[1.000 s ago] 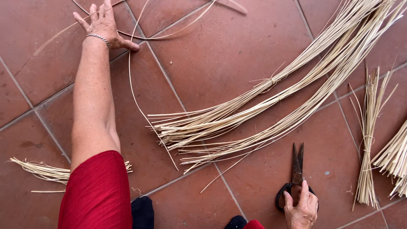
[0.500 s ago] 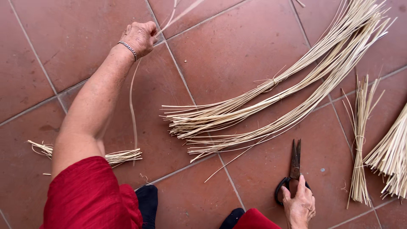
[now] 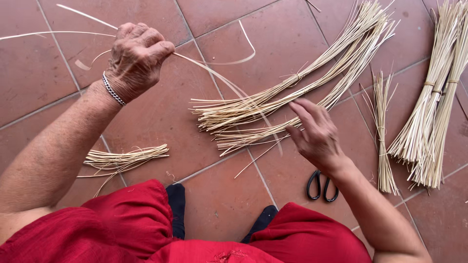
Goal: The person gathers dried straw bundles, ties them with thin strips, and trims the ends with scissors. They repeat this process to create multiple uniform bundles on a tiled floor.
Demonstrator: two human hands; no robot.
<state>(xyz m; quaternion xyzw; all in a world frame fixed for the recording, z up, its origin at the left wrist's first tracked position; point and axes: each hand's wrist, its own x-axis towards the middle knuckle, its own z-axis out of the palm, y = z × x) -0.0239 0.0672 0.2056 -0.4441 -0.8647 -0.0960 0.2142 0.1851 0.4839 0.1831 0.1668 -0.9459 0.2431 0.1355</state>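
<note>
head view: a single long pale strand (image 3: 214, 78) is pinched in the closed left hand (image 3: 136, 58), raised above the tiled floor (image 3: 146, 122). the right hand (image 3: 314, 134), fingers loosely spread and gripping nothing, rests on the large tied reed bundle (image 3: 292, 92). the strand is best kept taut and drawn out along its length, the bundle pressed flat, so neighbours are not dragged. scissors (image 3: 321, 185) lie just beside the right wrist. open floor is left at upper left; smaller bundles (image 3: 429, 112) crowd the right edge, short offcuts (image 3: 124, 158) lie lower left.
</note>
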